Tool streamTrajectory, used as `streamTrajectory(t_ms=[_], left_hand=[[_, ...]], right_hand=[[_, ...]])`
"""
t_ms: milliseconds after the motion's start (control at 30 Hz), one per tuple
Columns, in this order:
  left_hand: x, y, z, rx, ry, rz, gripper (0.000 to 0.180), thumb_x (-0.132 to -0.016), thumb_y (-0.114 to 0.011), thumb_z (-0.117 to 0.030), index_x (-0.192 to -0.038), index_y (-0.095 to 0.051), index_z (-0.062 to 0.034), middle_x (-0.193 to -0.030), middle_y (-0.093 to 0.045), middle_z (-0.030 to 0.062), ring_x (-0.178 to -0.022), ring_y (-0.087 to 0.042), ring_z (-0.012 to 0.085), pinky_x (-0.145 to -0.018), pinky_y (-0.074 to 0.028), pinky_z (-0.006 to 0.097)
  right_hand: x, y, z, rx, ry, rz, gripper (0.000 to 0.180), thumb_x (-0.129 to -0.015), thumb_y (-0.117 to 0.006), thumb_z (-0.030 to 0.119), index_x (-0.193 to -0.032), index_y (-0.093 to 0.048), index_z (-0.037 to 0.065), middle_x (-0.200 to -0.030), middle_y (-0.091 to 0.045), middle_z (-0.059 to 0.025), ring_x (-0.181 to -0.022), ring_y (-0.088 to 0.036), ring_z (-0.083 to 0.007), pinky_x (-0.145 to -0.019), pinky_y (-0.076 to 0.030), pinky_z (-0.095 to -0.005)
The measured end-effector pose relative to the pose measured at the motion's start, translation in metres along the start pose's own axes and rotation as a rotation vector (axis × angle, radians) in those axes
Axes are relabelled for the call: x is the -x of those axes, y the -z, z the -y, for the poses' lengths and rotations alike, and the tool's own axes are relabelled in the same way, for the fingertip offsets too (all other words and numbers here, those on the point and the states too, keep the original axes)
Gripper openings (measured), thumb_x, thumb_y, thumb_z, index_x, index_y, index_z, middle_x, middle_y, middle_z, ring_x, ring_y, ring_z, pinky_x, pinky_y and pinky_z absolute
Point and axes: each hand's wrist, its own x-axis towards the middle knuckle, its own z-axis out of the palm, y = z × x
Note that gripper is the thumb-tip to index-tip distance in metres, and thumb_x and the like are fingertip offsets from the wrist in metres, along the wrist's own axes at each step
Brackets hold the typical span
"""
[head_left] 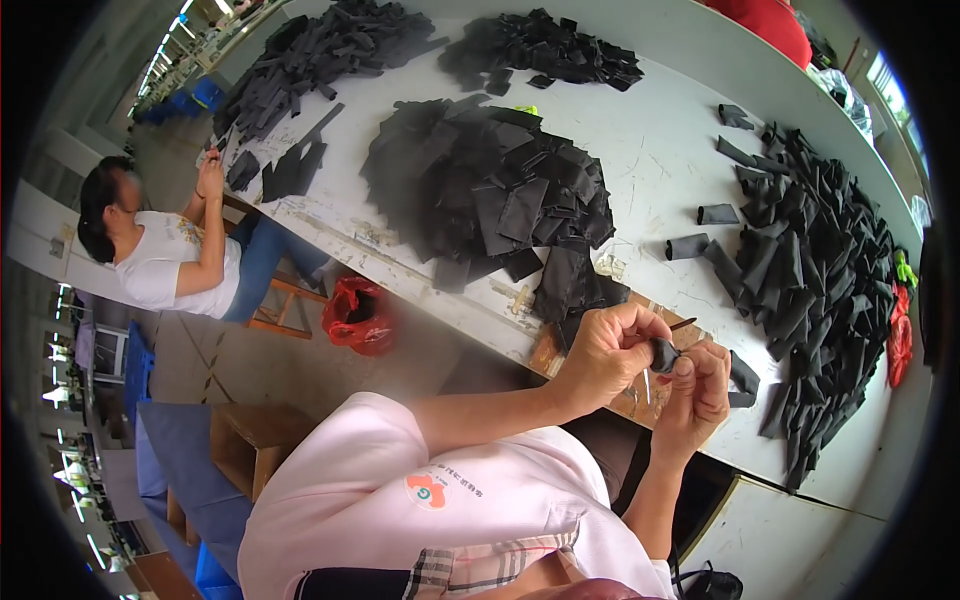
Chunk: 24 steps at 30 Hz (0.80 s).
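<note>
Just above the near edge of the table, my left hand [612,350] pinches a small black fabric piece [664,356] between thumb and fingers. From the other side my right hand [698,392] grips the same piece, its fingertips close to the left ones. A thin dark pointed stick [684,324] sticks out beside the left fingers; which hand holds it I cannot tell. Beneath the hands lies a brown board [640,402] with a slim pale tool on it, partly hidden. Black cloth pieces [565,285] lie right beyond my left hand.
A large heap of flat black pieces [490,185] covers the table's middle. More black strips [800,260] are piled at right, and two further heaps stand at the far side. A seated person [180,250] works at left, near a red bag [357,318] on the floor.
</note>
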Motion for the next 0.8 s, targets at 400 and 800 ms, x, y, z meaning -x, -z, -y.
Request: streamTrajectory(t_ms=[400, 800], left_hand=[[-0.021, 0.002, -0.027, 1.088, 0.439, 0.744, 0.026, -0.082, -0.049, -0.004, -0.107, -0.049, 0.0001, -0.074, -0.058, 0.0035, -0.034, -0.030, 0.0001, -0.030, -0.022, 0.013], [-0.050, 0.026, 0.009, 1.229, 0.606, 0.375, 0.024, -0.085, -0.045, -0.004, -0.108, -0.048, 0.0008, -0.073, -0.059, 0.0092, -0.031, -0.026, 0.0008, -0.029, -0.021, 0.015]], right_hand=[[-0.046, 0.009, 0.029, -0.478, -0.423, 0.200, 0.023, -0.087, -0.052, 0.020, -0.072, -0.050, 0.003, -0.063, -0.045, 0.0027, -0.052, -0.038, -0.0034, -0.047, -0.030, -0.0169], [-0.043, 0.003, -0.041, -0.655, -0.618, 0.360, 0.024, -0.084, -0.055, 0.021, -0.069, -0.051, 0.003, -0.060, -0.044, 0.0021, -0.055, -0.039, -0.0061, -0.050, -0.032, -0.0200]])
